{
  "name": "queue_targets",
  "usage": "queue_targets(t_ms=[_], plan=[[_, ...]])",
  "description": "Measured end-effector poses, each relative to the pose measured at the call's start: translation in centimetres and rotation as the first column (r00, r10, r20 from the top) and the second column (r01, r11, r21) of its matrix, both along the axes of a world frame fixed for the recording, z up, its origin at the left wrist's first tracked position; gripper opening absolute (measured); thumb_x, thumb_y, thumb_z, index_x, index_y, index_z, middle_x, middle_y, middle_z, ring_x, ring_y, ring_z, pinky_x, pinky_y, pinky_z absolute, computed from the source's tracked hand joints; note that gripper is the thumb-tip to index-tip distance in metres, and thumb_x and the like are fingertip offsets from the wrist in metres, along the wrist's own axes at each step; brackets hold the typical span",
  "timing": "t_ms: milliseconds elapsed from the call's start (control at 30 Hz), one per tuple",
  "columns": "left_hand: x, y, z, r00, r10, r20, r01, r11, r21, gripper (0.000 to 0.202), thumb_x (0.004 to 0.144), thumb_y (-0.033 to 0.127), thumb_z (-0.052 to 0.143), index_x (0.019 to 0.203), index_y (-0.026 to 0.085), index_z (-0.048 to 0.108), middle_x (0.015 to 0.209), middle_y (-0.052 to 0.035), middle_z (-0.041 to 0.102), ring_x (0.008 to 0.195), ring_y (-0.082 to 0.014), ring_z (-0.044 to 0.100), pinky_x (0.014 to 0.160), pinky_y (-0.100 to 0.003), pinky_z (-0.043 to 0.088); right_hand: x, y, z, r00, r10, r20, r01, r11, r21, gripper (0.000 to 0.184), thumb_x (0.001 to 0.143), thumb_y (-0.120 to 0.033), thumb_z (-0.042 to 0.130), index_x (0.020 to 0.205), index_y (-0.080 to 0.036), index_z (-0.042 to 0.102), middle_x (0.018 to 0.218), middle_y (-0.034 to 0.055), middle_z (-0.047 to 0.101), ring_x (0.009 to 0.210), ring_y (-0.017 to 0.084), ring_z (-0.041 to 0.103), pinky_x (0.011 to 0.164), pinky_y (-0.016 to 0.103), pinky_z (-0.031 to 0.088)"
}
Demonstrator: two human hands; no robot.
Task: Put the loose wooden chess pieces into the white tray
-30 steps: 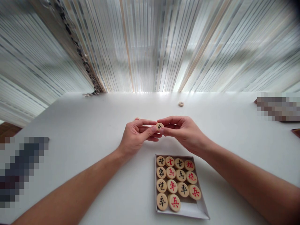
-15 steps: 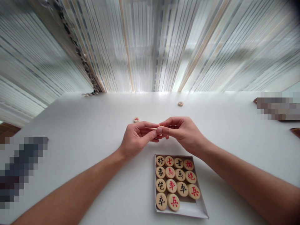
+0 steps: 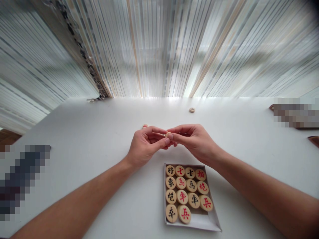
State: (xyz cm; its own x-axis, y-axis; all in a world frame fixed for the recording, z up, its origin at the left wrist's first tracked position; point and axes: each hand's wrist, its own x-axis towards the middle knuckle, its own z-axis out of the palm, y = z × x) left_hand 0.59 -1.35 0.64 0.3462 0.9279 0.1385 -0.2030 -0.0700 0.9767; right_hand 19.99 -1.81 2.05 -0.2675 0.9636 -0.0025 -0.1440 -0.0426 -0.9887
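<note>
head view: the left hand point(image 3: 147, 146) and right hand point(image 3: 194, 141) meet above the table point(image 3: 99, 139). the fingers point(image 3: 159, 142) of both are pinched on 1 round wooden game piece point(image 3: 167, 134), held just beyond the open box point(image 3: 199, 223). the box holds 14 pieces in rows. a red-marked piece point(image 3: 145, 126) lies just behind the left hand, and a far piece point(image 3: 191, 110) lies well beyond.
</note>
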Motion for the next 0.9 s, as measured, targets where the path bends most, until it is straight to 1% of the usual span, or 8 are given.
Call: queue_targets(t_ms=[100,200,300,467,567,733,800,900], plan=[[-0.04,0.11,-0.04,1.0,0.005,0.016,-0.005,1.0,-0.011,0.028,0.079,0.024,0.092,0.098,0.012,0.076,0.082,-0.0076,0.083,0.076,-0.0192,0.08,0.074,-0.029,0.067,-0.01,0.09,-0.04,0.999,-0.001,-0.033,0.001,1.0,-0.011,0.035,0.067,-0.036,0.099,0.094,-0.017,0.087,0.076,0.0071,0.079,0.071,0.017,0.068,0.071,0.034,0.055],[-0.19,0.18,-0.1,1.0,0.012,0.02,-0.012,1.0,-0.021,0.027,0.076,0.023,0.094,0.096,0.013,0.078,0.083,-0.0069,0.083,0.074,-0.0193,0.08,0.072,-0.029,0.068,-0.02,0.12,-0.08,0.997,0.017,-0.07,-0.019,1.0,-0.025,0.04,0.061,-0.033,0.102,0.095,-0.017,0.087,0.079,0.0073,0.08,0.073,0.02,0.072,0.075,0.036,0.058],[-0.33,0.14,-0.1,1.0,0.021,0.019,-0.021,0.999,-0.033,0.025,0.078,0.025,0.092,0.097,0.014,0.08,0.086,-0.0072,0.084,0.076,-0.0207,0.081,0.072,-0.031,0.07,-0.05,0.08,-0.12,0.996,0.018,-0.083,-0.022,0.999,-0.045,0.042,0.057,-0.03,0.103,0.094,-0.018,0.086,0.083,0.007,0.081,0.076,0.02,0.074,0.078,0.036,0.06],[-0.35,0.01,0.0,0.999,0.031,0.016,-0.03,0.998,-0.052,0.025,0.081,0.029,0.09,0.098,0.013,0.081,0.088,-0.0092,0.084,0.079,-0.0225,0.082,0.071,-0.033,0.071,-0.09,0.09,-0.15,0.999,-0.007,-0.048,0.004,0.998,-0.063,0.044,0.051,-0.028,0.105,0.088,-0.018,0.085,0.086,0.0056,0.081,0.078,0.018,0.074,0.078,0.033,0.06],[-0.32,0.04,0.01,0.999,0.04,0.025,-0.038,0.998,-0.056,0.025,0.081,0.029,0.09,0.097,0.013,0.081,0.086,-0.0086,0.084,0.078,-0.0231,0.082,0.069,-0.033,0.071,-0.04,0.16,-0.11,0.999,-0.001,-0.042,-0.002,0.998,-0.061,0.044,0.054,-0.029,0.104,0.092,-0.019,0.086,0.088,0.0064,0.082,0.081,0.019,0.074,0.08,0.035,0.061],[-0.33,0.19,-0.06,0.997,0.052,0.049,-0.05,0.998,-0.046,0.026,0.08,0.029,0.091,0.099,0.014,0.081,0.086,-0.0082,0.083,0.077,-0.0219,0.081,0.069,-0.033,0.07,0.25,0.25,0.02,0.999,0.041,-0.028,-0.042,0.998,-0.044,0.041,0.067,-0.033,0.099,0.104,-0.02,0.087,0.092,0.0082,0.083,0.088,0.021,0.076,0.087,0.038,0.06],[-0.27,0.21,-0.09,0.997,0.053,0.056,-0.052,0.998,-0.023,0.024,0.082,0.028,0.09,0.099,0.014,0.081,0.085,-0.0075,0.083,0.078,-0.0204,0.08,0.072,-0.031,0.07,0.36,0.29,0.07,0.998,0.046,-0.035,-0.047,0.998,-0.041,0.04,0.068,-0.032,0.099,0.104,-0.021,0.087,0.092,0.0085,0.083,0.088,0.022,0.076,0.089,0.039,0.059],[-0.09,0.16,-0.13,0.996,0.078,0.047,-0.079,0.996,0.028,0.021,0.082,0.026,0.089,0.097,0.014,0.081,0.087,-0.0067,0.083,0.081,-0.0188,0.08,0.074,-0.03,0.069,0.46,0.38,0.06,0.998,0.031,-0.048,-0.032,0.999,-0.024,0.036,0.068,-0.031,0.099,0.1,-0.021,0.087,0.092,0.0085,0.083,0.085,0.022,0.077,0.089,0.041,0.059]])
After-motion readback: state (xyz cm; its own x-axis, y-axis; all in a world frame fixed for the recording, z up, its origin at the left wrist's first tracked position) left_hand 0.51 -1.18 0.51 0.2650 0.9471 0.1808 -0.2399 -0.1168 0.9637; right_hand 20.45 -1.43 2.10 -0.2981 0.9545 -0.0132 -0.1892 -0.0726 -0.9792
